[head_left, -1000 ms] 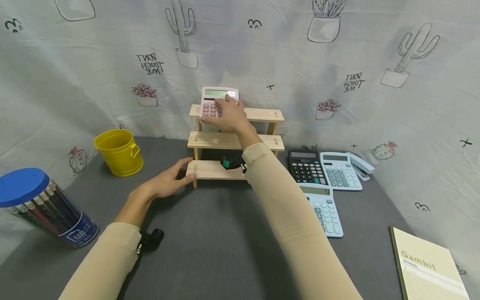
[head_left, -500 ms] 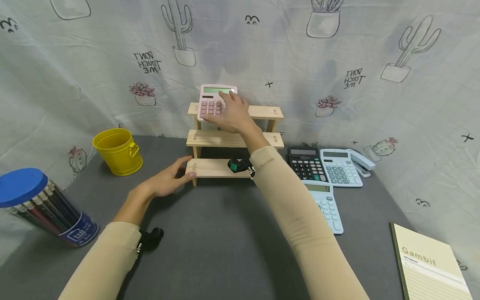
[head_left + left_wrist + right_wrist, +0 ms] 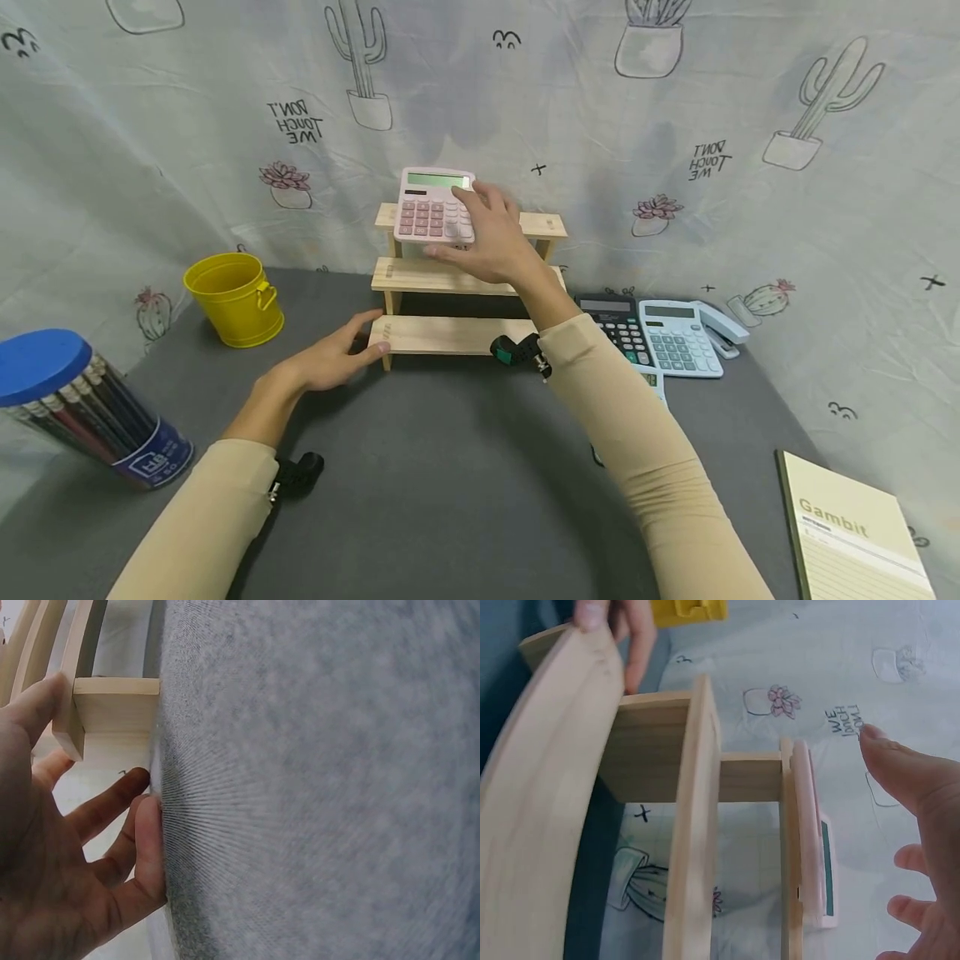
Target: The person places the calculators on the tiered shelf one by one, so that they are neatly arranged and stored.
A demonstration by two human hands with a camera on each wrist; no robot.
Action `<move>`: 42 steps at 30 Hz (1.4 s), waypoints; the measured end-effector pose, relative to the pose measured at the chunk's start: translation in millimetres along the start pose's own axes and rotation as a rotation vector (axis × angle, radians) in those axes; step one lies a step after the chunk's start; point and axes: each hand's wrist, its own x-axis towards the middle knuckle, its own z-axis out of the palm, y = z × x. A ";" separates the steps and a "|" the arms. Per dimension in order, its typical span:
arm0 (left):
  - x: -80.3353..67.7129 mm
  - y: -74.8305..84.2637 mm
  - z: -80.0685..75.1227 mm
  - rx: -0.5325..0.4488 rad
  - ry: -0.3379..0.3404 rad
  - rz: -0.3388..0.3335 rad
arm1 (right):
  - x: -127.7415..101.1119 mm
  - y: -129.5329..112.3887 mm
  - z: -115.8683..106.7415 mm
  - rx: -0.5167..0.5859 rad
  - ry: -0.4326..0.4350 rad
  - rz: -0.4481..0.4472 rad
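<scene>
While the left hand steadies the wooden rack, the right hand's spread fingers hover off the pink calculator, probably light, rigid, slick plastic, best gripped by its side edges.

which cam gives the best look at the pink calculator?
Head view: the pink calculator faces the camera on the top step of the wooden shelf, keys and display visible, the right hand open in front of it. Right wrist shows only its thin edge. Left wrist does not show it.
</scene>
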 end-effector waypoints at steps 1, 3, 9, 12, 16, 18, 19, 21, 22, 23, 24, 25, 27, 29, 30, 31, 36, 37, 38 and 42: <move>-0.7 -0.8 -0.5 0.001 0.001 0.000 | -3.1 0.5 0.2 -0.011 0.001 -0.010; -1.9 -2.5 -1.5 0.011 0.004 0.005 | -9.8 1.6 0.7 -0.027 0.001 -0.037; -1.5 -3.1 -0.9 -0.003 0.007 0.005 | -31.8 9.7 -3.8 -0.065 0.013 -0.058; 0.3 -3.6 0.3 0.003 0.005 0.026 | -42.6 16.0 -8.5 -0.071 0.015 -0.063; 2.5 -5.5 1.1 0.004 0.007 0.008 | -57.7 27.0 -13.0 -0.067 0.005 -0.069; 3.6 -6.9 1.0 -0.009 0.004 -0.008 | -65.5 32.6 -14.8 -0.067 0.004 -0.067; 4.0 -7.4 1.0 -0.016 0.003 -0.018 | -69.5 35.4 -15.7 -0.070 0.005 -0.066; 4.9 -8.5 0.8 -0.025 -0.002 -0.023 | -77.5 41.1 -17.3 -0.074 0.010 -0.067; 5.1 -8.8 0.7 -0.030 -0.005 -0.023 | -81.5 44.2 -17.6 -0.076 0.011 -0.071; 5.1 -8.7 0.7 -0.034 -0.007 -0.025 | -85.6 47.2 -17.9 -0.081 0.012 -0.073; 5.2 -8.8 0.7 -0.032 -0.011 -0.016 | -89.7 50.5 -17.9 -0.089 0.013 -0.076; 5.0 -8.3 0.6 -0.029 -0.014 -0.007 | -93.7 53.6 -17.7 -0.093 0.011 -0.076; 5.2 -8.0 0.9 -0.027 -0.014 -0.003 | -102.0 59.9 -16.7 -0.101 0.005 -0.077; 5.9 -7.4 2.0 -0.035 -0.020 0.002 | -111.3 66.4 -15.9 -0.108 -0.001 -0.070; 6.5 -7.3 2.5 -0.033 -0.022 0.004 | -115.7 69.7 -15.5 -0.110 -0.003 -0.065; 7.0 -7.0 3.1 -0.040 -0.023 -0.003 | -120.4 72.8 -15.2 -0.115 -0.003 -0.061; 6.6 -5.4 4.4 -0.048 -0.034 -0.006 | -140.4 91.0 -12.4 -0.136 0.011 -0.053; 5.8 -4.5 3.8 -0.049 -0.035 -0.003 | -143.5 93.9 -11.5 -0.135 0.020 -0.052; 5.4 -4.3 3.3 -0.049 -0.031 -0.005 | -146.3 96.6 -10.7 -0.130 0.028 -0.052; 5.4 -5.3 2.8 -0.053 -0.025 0.006 | -158.9 105.4 -8.5 -0.117 0.053 -0.044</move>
